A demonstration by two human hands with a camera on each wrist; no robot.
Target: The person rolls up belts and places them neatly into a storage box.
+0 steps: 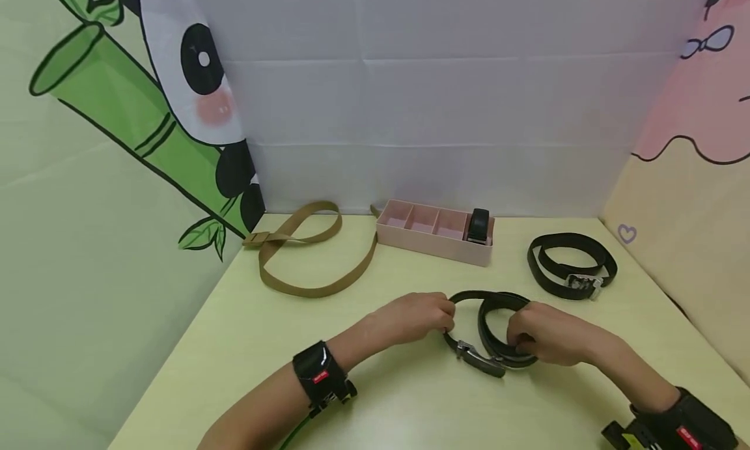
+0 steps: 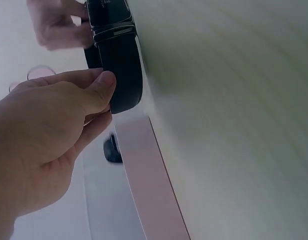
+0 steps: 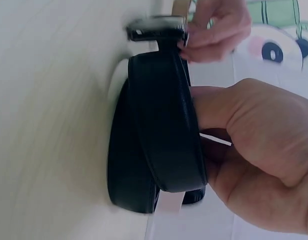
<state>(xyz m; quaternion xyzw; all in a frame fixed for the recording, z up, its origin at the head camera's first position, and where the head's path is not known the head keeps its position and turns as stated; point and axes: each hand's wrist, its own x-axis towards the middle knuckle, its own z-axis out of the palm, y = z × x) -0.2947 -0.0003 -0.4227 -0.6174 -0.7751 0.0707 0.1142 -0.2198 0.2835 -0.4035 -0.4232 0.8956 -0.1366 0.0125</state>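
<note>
Both hands work on a black belt (image 1: 491, 300) partly coiled on the table, its strap standing on edge. My left hand (image 1: 418, 316) pinches the strap at the left side of the wider loop; in the left wrist view thumb and fingers hold its edge. My right hand (image 1: 553, 333) grips the tighter coil on the right, with fingers inside the ring. Between the hands, at the front of the loop, lies the silvery buckle (image 1: 469, 352). In the right wrist view the overlapping strap layers (image 3: 164, 125) stand beside my right thumb and fingers.
Behind the hands sits a pink divided box (image 1: 430, 245) with a rolled black belt (image 1: 478, 225) in its right compartment. A tan strap (image 1: 316, 292) lies looped at the back left. Another coiled black belt (image 1: 577, 240) is at the right. Printed cloth walls surround the table.
</note>
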